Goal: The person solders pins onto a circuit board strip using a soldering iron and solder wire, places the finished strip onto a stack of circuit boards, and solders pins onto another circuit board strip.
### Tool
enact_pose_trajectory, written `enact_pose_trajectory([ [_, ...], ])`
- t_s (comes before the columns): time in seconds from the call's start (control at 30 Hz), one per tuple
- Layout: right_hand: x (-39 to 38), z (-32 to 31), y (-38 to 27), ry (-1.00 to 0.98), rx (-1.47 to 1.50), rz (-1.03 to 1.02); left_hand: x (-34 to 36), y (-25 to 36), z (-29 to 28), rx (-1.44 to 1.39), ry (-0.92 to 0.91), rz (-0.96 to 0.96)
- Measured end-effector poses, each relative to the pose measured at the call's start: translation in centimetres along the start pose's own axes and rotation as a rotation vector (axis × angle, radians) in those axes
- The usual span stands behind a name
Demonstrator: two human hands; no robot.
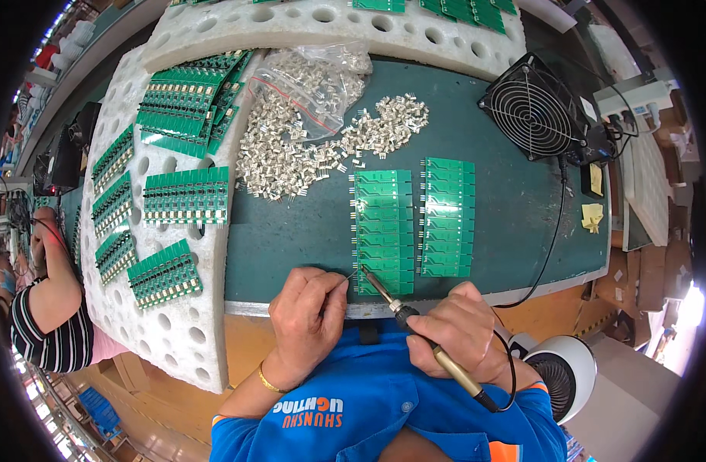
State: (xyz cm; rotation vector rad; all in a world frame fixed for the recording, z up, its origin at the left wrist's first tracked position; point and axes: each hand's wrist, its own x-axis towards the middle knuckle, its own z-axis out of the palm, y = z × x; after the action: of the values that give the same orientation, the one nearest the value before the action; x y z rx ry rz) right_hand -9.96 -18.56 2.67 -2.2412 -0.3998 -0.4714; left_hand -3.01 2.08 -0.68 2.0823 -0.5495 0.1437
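Note:
My right hand [455, 333] grips a soldering iron [458, 373], its tip resting at the lower left edge of a green circuit board panel [384, 223]. Thin solder wire [351, 276] runs toward that same spot, pinched in the closed fingers of my left hand [310, 314]. White connectors line the panel's left edge. Just to its right lies a second green panel [448, 217] with pins along its left edge. Both panels lie flat on the dark green table mat [291, 250].
Loose white connectors [280, 158] spill from a clear plastic bag [314, 85] at the back. Foam boards [187, 335] with holes carry populated panels [185, 196] on the left. A black fan [532, 112] stands back right, its cable [557, 231] crossing the mat. Another person [53, 308] sits at left.

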Motion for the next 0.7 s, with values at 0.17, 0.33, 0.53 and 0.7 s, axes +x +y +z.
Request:
enact_pose_trajectory([
  [0.17,-0.4,0.4,-0.5,-0.013,-0.092,-0.079,-0.1,-0.1,0.2,0.001,0.0,-0.01],
  [0.33,-0.3,0.5,-0.8,-0.046,-0.154,-0.124,-0.2,-0.2,0.1,-0.012,0.004,-0.018],
  [0.53,-0.3,-0.5,-1.1,0.004,-0.182,-0.11,-0.5,-0.5,0.1,-0.031,0.019,-0.017],
  [0.7,-0.1,-0.2,-1.1,0.01,-0.136,-0.082,-0.3,-0.3,0.1,-0.036,0.027,-0.02],
])
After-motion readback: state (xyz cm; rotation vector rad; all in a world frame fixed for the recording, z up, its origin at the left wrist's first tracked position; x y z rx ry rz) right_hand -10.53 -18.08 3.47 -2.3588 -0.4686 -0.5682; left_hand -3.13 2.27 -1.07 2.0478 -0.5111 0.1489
